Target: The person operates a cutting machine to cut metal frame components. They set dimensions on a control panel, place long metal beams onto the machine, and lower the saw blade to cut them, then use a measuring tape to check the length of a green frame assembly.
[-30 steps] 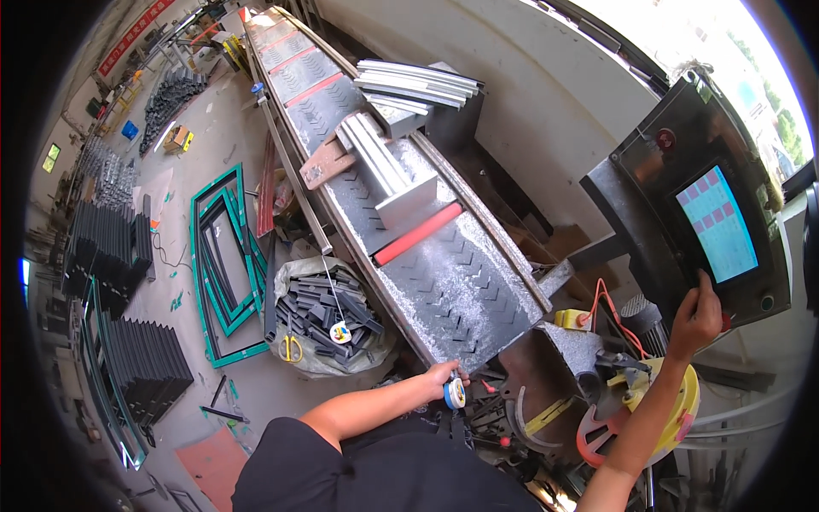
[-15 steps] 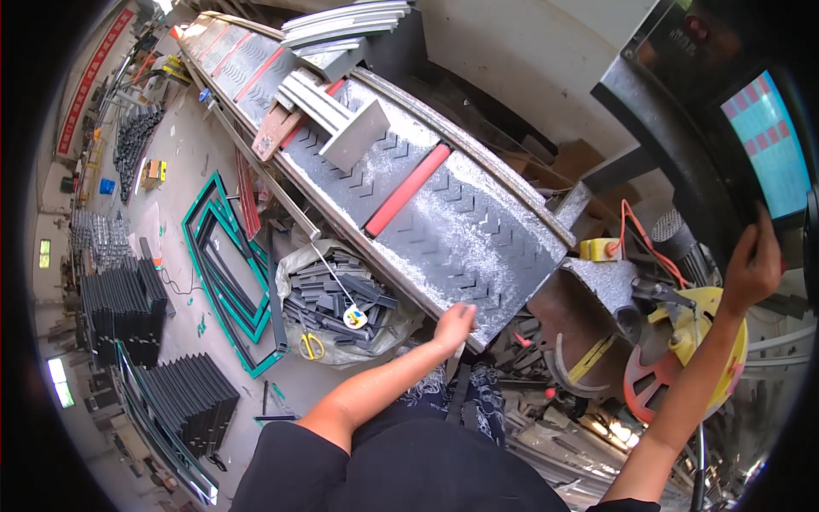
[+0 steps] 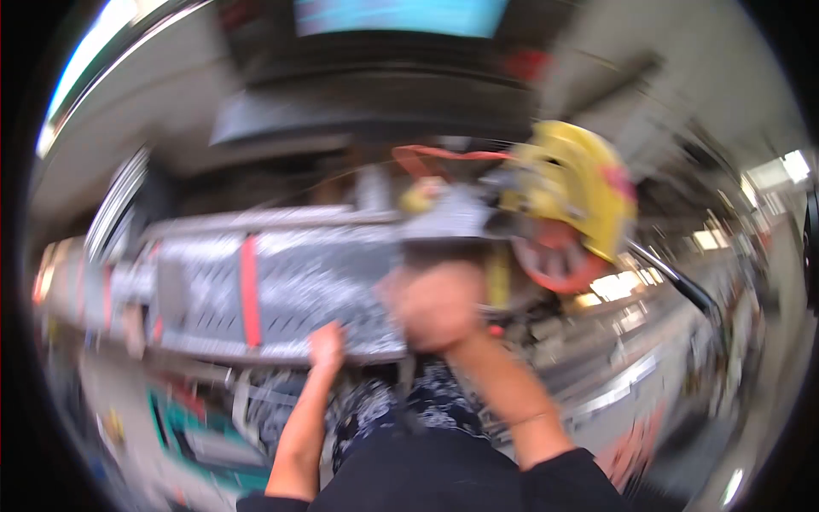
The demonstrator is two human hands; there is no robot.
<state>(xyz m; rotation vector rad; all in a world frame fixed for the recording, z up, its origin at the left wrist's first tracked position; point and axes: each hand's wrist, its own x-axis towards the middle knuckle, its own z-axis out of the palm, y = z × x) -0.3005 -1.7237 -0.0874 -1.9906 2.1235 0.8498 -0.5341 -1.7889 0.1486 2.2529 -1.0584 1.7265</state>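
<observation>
Everything is smeared by motion. My left hand (image 3: pixel 327 344) is at the near edge of the long grey bench (image 3: pixel 299 286), its fingers curled in; whatever is in them, if anything, is hidden. The bench top bears rows of slot marks, white dust and a red crossbar (image 3: pixel 250 290). My right hand (image 3: pixel 439 305) is just past the bench's right end, in front of the cutting saw; its fingers are too blurred to read. The saw has a yellow guard (image 3: pixel 610 205) and a red lower guard (image 3: pixel 559 260).
Above the bench's far side hangs a dark housing with a lit screen (image 3: pixel 401 15). An orange cable (image 3: pixel 452 154) runs to the saw. A metal rod (image 3: pixel 674 277) slants out to its right. Green frames (image 3: pixel 200 435) lie on the floor at lower left.
The view has swung to the right, so the bench now lies level across it. My right hand has come down from beside the screen to the bench's right end. My left hand stays by the near edge.
</observation>
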